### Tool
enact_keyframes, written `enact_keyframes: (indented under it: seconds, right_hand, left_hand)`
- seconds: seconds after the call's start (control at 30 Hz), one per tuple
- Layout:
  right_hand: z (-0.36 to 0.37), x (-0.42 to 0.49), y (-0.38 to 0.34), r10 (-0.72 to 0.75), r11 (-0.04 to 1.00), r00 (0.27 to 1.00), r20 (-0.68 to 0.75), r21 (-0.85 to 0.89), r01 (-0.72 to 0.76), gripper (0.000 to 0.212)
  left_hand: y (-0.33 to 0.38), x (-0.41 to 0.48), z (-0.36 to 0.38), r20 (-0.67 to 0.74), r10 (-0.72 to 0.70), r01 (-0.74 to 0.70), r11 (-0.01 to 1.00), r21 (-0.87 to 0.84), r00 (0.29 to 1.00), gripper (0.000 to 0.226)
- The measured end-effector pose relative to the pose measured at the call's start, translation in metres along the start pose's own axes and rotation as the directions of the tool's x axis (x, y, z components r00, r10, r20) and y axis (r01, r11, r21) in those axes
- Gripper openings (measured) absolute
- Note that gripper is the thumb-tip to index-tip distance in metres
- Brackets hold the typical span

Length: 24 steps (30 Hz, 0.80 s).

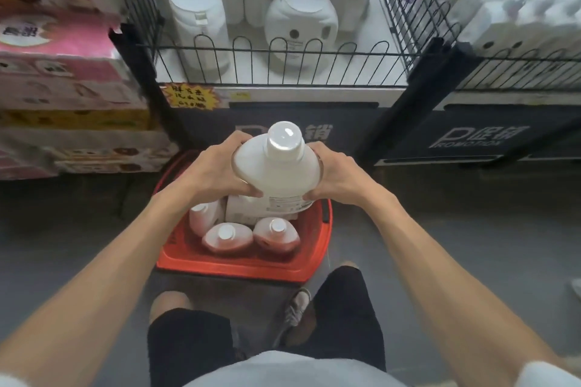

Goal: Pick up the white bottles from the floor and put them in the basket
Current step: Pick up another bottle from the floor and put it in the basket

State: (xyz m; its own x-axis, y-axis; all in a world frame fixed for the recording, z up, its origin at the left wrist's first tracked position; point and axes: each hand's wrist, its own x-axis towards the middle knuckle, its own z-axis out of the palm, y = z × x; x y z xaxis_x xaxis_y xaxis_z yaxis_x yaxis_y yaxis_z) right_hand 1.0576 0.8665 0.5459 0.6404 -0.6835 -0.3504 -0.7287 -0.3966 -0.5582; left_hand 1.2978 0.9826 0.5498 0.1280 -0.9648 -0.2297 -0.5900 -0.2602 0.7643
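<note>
Now | my left hand (217, 166) and right hand (338, 174) clasp white bottle (276, 173) upright | over red basket (239, 267) | three smaller bottles (227, 237) inside.

a grey shop floor (78, 229) carries a red plastic basket (239, 265), set just in front of the dark base of a display stand (471, 138). left of the basket, a stack of printed cartons (72, 122) rests on the floor; a sneaker (297, 305) stands near the basket's closer edge. beyond the basket, the stand's shelf (250, 74) bears a tall white bottle (201, 25) and a rounder white bottle (300, 25).
</note>
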Motion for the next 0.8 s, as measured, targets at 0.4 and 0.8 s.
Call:
enact_keyframes:
  seconds: [0.4,0.8]
  right_hand:
    - [0.12,0.066,0.092,-0.026,0.997,0.995,-0.094,0.067,0.032,0.089]
    - [0.233,0.149,0.181,-0.114,0.98,0.975,-0.189,0.138,0.141,0.089]
  left_hand:
    - [-0.128,0.051,0.085,-0.059,0.068,-0.069,0.997,-0.019,0.996,0.084]
    - [-0.257,0.108,0.165,-0.124,0.161,-0.169,0.984,-0.052,0.979,0.084]
